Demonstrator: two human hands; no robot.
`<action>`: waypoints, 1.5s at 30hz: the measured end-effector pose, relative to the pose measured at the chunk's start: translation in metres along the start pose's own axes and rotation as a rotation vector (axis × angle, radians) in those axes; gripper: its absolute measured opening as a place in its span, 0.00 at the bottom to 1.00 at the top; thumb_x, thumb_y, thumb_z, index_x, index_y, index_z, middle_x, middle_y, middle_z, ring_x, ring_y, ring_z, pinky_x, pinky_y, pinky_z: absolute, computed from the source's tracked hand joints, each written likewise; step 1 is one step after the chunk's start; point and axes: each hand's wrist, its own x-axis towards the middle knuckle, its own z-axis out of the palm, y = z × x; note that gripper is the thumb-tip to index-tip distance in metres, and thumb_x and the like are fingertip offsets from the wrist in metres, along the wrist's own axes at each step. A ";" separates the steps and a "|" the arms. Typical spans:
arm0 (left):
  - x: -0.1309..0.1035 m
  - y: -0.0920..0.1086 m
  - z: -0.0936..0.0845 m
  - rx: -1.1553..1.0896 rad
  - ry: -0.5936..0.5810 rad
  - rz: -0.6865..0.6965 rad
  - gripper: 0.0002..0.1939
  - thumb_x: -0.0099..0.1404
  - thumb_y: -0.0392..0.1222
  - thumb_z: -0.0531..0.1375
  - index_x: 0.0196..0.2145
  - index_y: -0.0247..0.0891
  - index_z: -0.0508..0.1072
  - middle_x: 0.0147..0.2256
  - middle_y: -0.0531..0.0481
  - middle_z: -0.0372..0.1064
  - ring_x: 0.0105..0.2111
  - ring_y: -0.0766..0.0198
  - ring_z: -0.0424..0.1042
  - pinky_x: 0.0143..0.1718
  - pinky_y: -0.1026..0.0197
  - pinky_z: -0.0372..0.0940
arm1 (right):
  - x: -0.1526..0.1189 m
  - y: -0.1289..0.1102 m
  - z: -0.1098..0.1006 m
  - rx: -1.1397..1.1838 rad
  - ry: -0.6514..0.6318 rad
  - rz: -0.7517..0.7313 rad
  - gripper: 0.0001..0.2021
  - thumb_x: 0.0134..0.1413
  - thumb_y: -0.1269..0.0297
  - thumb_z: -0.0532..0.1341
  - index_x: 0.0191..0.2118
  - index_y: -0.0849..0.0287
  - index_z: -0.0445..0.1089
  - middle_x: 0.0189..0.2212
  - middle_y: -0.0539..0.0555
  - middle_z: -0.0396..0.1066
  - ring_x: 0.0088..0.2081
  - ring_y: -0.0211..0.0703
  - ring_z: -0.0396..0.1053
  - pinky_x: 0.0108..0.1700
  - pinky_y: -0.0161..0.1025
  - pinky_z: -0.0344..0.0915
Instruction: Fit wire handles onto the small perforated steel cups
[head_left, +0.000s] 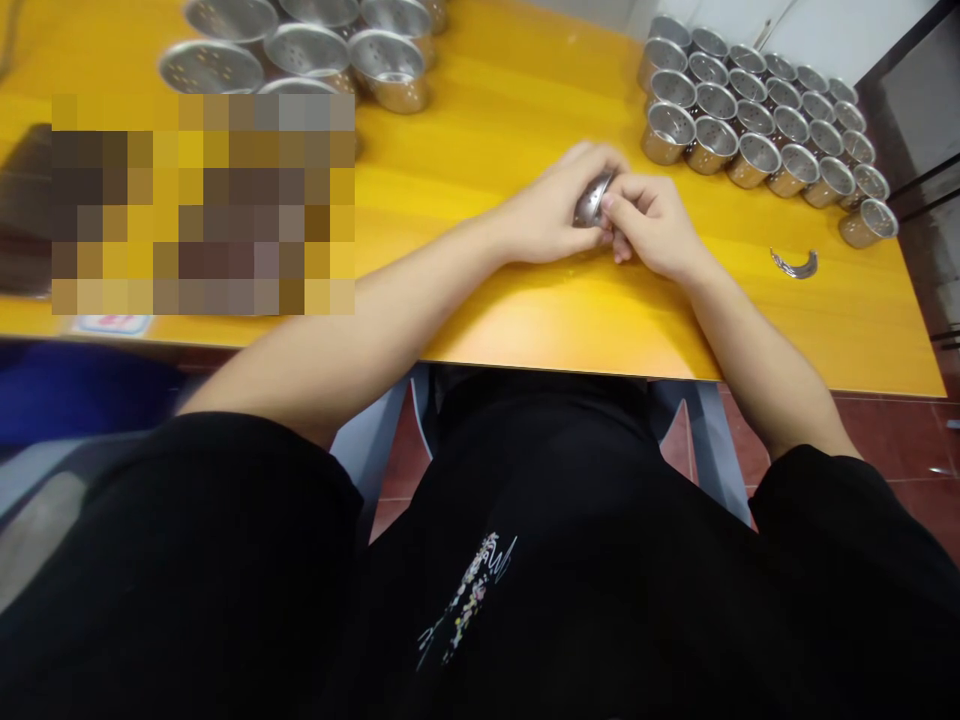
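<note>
A perforated metal cup (592,200) is held tilted above the yellow table, between my two hands. My left hand (551,205) is wrapped around it from the left, covering much of its wall. At the cup's near right edge, the thumb and fingers of my right hand (651,218) are pinched closed. Whether a small part is also between those fingers cannot be seen. To the right of my hands, a small bunch of curved metal pieces (795,263) lies on the table.
Rows of perforated metal cups (756,155) stand at the back right. Another group of such cups (386,68) is at the back left. A pixelated patch hides the left part of the table (480,330). Its front edge runs close to my body.
</note>
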 end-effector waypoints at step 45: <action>0.005 -0.003 -0.002 -0.116 0.027 -0.022 0.31 0.66 0.59 0.78 0.64 0.54 0.80 0.66 0.46 0.86 0.63 0.40 0.78 0.73 0.30 0.75 | 0.006 0.007 -0.006 -0.100 -0.031 -0.085 0.32 0.77 0.30 0.80 0.35 0.50 0.74 0.24 0.48 0.74 0.24 0.40 0.72 0.27 0.36 0.73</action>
